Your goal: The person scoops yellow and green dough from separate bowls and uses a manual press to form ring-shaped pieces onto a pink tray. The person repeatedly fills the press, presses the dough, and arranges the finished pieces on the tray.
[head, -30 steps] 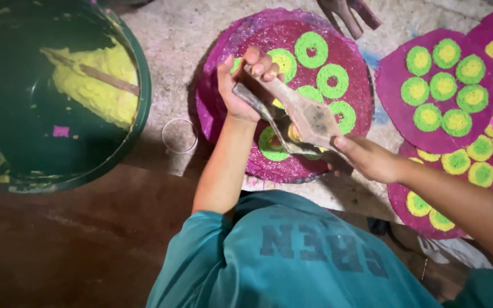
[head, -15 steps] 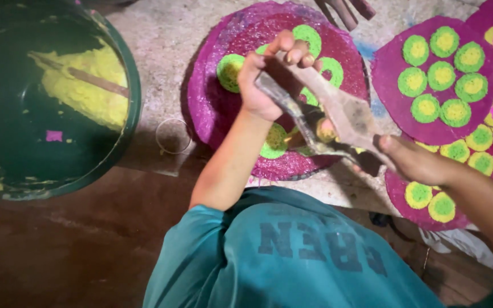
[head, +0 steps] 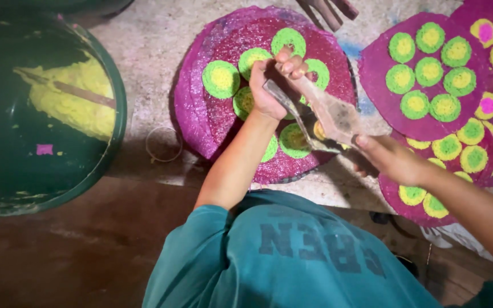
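My left hand (head: 274, 85) grips the upper end of a worn wooden two-armed tool (head: 329, 117). My right hand (head: 392, 161) holds the tool's lower end. The tool lies slantwise over a round magenta disc (head: 212, 108) on the ground. Green circles with yellow centres (head: 221, 78) sit on the disc, some hidden under my hands and the tool. A yellow lump shows between the tool's arms near its lower end.
A large green basin (head: 118, 122) with yellow paste (head: 72, 97) and a stick stands at the left. More magenta discs (head: 378, 97) with green, yellow and pink circles lie at the right. A thin ring (head: 164, 144) rests on the ground. Another person's fingers (head: 329, 10) show at the top edge.
My left hand and the tool's upper end have shifted right across the disc, uncovering a green circle on the left. My right hand moved right and slightly back.
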